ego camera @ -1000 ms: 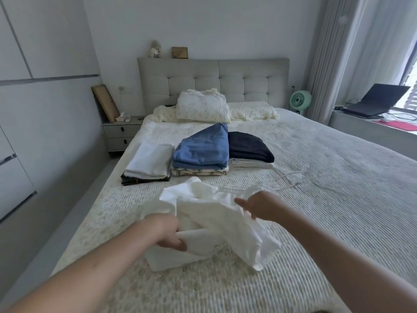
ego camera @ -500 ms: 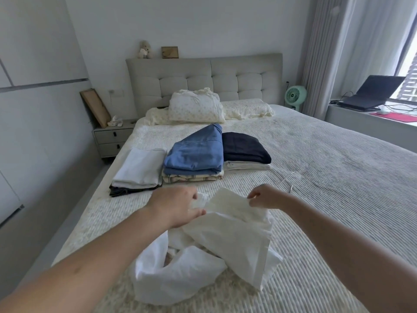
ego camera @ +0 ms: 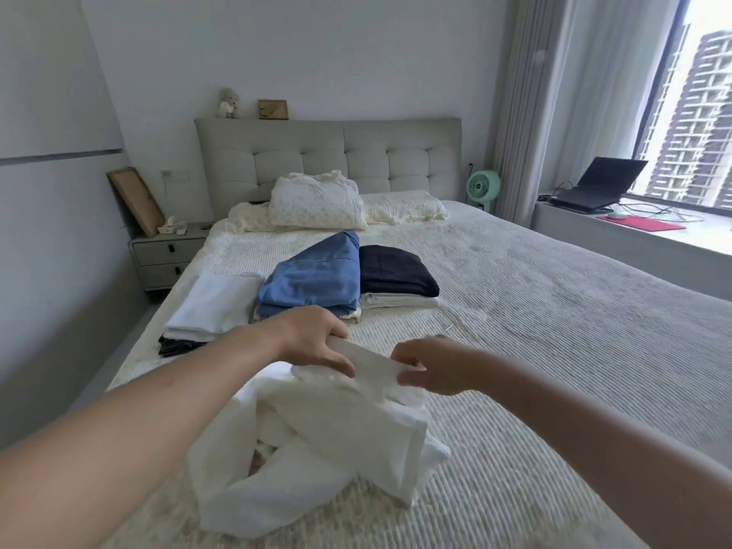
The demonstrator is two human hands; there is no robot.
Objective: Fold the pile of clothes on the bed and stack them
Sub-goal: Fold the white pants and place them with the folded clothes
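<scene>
A crumpled white garment lies on the near part of the bed, its upper edge lifted. My left hand pinches that edge on the left and my right hand pinches it on the right, a short strip stretched between them. Behind them sit three folded stacks: a white piece over dark cloth at the left, blue garments in the middle, a navy piece over a pale one at the right.
Pillows lie against the padded headboard. A nightstand stands left of the bed, a green fan at the far right corner. A laptop rests on the window ledge to the right.
Both hands have lifted the garment's top edge higher and moved closer together, holding a flat strip taut. The camera has tilted up, showing more of the window.
</scene>
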